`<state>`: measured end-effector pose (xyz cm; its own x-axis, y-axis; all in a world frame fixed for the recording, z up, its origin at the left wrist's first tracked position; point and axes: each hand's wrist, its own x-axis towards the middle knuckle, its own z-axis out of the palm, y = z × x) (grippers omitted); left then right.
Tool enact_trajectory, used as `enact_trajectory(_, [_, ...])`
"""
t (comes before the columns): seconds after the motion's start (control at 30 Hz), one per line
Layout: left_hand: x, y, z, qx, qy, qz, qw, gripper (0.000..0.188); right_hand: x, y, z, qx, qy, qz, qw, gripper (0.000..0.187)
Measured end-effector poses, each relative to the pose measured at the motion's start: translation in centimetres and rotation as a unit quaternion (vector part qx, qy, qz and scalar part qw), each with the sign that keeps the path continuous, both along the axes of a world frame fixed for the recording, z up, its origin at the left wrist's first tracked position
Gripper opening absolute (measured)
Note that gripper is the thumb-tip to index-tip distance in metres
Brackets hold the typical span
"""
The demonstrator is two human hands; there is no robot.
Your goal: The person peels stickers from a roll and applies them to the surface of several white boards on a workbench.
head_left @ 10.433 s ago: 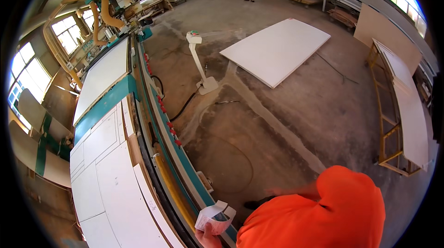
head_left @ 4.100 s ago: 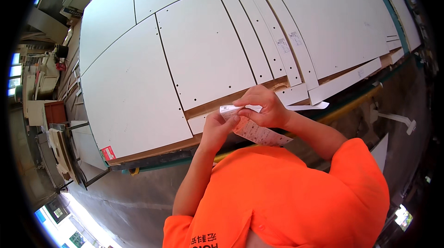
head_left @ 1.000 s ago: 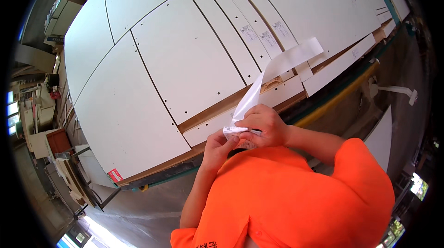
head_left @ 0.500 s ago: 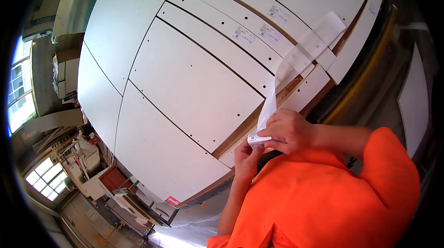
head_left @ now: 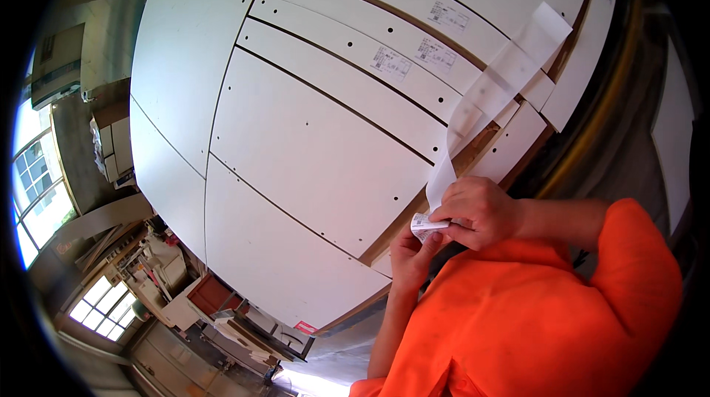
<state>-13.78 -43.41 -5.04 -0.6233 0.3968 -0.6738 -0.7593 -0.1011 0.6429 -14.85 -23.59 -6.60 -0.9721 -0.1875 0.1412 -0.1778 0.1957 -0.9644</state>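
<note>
My right hand (head_left: 479, 210) and my left hand (head_left: 411, 253) meet close to my chest over the near edge of the cut white panels (head_left: 318, 153). Together they pinch a small printed label (head_left: 424, 224) at the lower end of a long white backing strip (head_left: 494, 91). The strip rises up and to the right from my fingers, hanging free above the panels. Both arms wear orange sleeves (head_left: 532, 315).
The big board is cut into several white pieces with small drilled holes. Three narrow strips at the top carry stuck-on labels (head_left: 390, 64). A yellow machine rail (head_left: 592, 123) runs along the right edge. Workshop benches and clutter (head_left: 222, 315) lie lower left, by windows.
The view has swung so the panels fill more of the picture. My hands stay together on the label; the strip now trails higher to the right.
</note>
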Motion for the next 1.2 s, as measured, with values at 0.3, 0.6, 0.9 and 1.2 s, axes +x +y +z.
enact_trajectory(0.3, [-0.1, 0.4, 0.2, -0.021, 0.006, -0.016, 1.000, 0.029, -0.4, 0.6, -0.1, -0.007, -0.010, -0.021, 1.000, 0.019])
enact_trajectory(0.6, [0.1, 0.3, 0.1, 0.000, 0.006, -0.020, 1.000, 0.034, -0.2, 0.9, 0.0, 0.004, -0.046, -0.020, 0.999, 0.018])
enact_trajectory(0.9, [-0.1, 0.9, 0.9, -0.009, -0.019, -0.029, 0.999, 0.036, -0.6, 0.8, 0.6, -0.020, -0.026, -0.043, 0.999, 0.017])
enact_trajectory(1.2, [-0.1, 1.3, 1.3, 0.013, -0.043, -0.037, 0.998, 0.038, -0.8, 1.1, 1.0, -0.043, 0.009, -0.043, 0.998, 0.015])
